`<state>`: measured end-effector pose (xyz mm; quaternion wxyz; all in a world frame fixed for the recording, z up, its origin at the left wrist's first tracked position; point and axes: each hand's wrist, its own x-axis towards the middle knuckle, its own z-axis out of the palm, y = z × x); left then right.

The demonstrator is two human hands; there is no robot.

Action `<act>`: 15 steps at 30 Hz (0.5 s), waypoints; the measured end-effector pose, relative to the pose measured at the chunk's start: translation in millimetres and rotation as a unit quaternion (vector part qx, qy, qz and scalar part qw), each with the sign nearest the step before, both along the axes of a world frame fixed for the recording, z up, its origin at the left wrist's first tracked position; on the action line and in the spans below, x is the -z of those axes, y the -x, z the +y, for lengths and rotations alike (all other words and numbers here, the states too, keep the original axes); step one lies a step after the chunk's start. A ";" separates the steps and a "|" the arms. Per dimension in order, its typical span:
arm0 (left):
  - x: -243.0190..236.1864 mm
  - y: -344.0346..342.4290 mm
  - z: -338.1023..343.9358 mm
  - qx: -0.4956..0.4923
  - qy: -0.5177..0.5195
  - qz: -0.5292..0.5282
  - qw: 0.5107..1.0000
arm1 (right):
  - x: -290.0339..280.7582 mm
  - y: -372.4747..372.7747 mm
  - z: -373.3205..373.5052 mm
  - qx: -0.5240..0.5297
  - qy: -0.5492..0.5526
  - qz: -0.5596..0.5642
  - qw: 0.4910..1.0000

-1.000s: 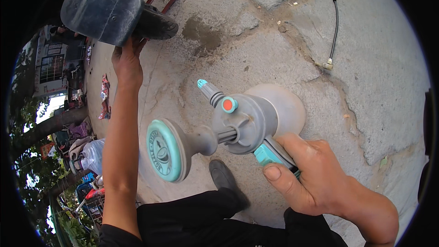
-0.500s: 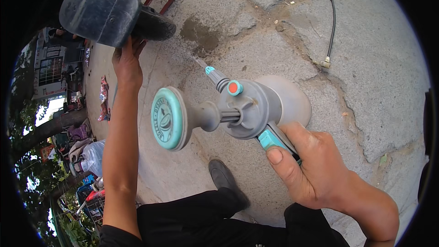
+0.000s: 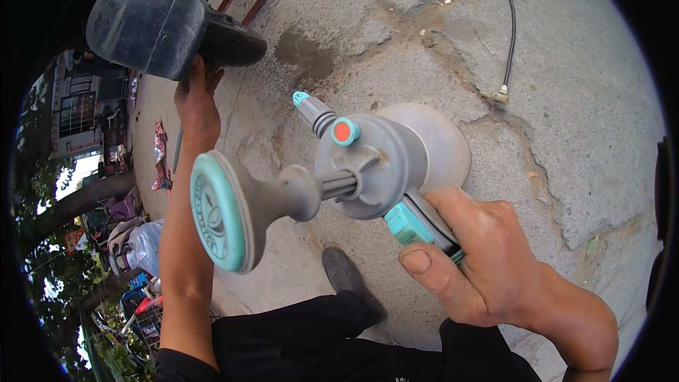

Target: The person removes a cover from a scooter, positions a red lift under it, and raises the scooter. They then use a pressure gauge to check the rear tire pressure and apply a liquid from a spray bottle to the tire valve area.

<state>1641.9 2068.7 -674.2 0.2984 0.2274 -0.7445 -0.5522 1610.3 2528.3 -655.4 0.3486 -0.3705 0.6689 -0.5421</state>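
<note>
My right hand (image 3: 481, 255) is closed round the handle of a grey pump sprayer (image 3: 375, 163). Its thumb lies just below the turquoise trigger (image 3: 409, 223). The round turquoise-topped pump knob (image 3: 218, 212) points toward me, and the nozzle (image 3: 309, 107) faces the wheel; no spray shows from it. At the upper left, my left hand (image 3: 198, 102) reaches up to a dark plastic mudguard (image 3: 145, 28), with fingers bent at its lower edge beside the tyre (image 3: 237, 44). Some fingertips are hidden there.
A red metal frame (image 3: 247, 1) stands behind the tyre. A wet patch (image 3: 304, 53) darkens the cracked concrete. A black hose (image 3: 514, 28) with a brass-coloured end lies at the upper right. Bags and other goods (image 3: 145, 244) sit along the left. My shoe (image 3: 346, 276) is below the sprayer.
The sprayer has moved left, its pump knob swinging left and slightly down. The thin stream at the nozzle has gone, and my thumb has come off the trigger. My left hand stays at the mudguard.
</note>
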 end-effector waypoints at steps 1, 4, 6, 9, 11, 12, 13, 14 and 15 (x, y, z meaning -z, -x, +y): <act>1.8 -0.7 -0.6 0.005 0.004 -0.007 1.000 | 1.2 -0.3 0.0 -0.005 -0.008 -0.008 1.000; 7.3 -3.2 -2.8 0.017 0.018 -0.029 0.999 | 7.2 -4.4 1.8 -0.017 -0.023 -0.014 1.000; 10.3 -4.4 -6.0 0.018 0.029 -0.045 0.998 | 10.6 -8.7 3.6 -0.021 -0.018 0.006 1.000; 13.6 0.1 -4.5 0.001 -0.050 -0.024 0.998 | 6.5 -8.5 1.8 -0.024 -0.014 0.031 0.999; 15.7 -2.3 -10.7 0.023 -0.057 -0.011 0.998 | 5.9 -9.5 1.0 -0.031 -0.020 0.036 0.999; 16.7 -3.6 -13.8 0.034 -0.060 -0.004 0.998 | 5.7 -9.9 0.8 -0.035 -0.022 0.039 0.998; 17.6 -2.9 -11.5 0.034 -0.046 -0.023 0.998 | 6.0 -9.8 0.6 -0.036 -0.026 0.037 0.998; 18.9 -2.5 -8.8 0.033 -0.031 -0.042 0.998 | 6.3 -9.6 0.5 -0.038 -0.029 0.034 0.998; 19.6 -1.9 -6.5 0.033 -0.017 -0.060 0.998 | 6.4 -9.4 0.4 -0.040 -0.032 0.031 0.998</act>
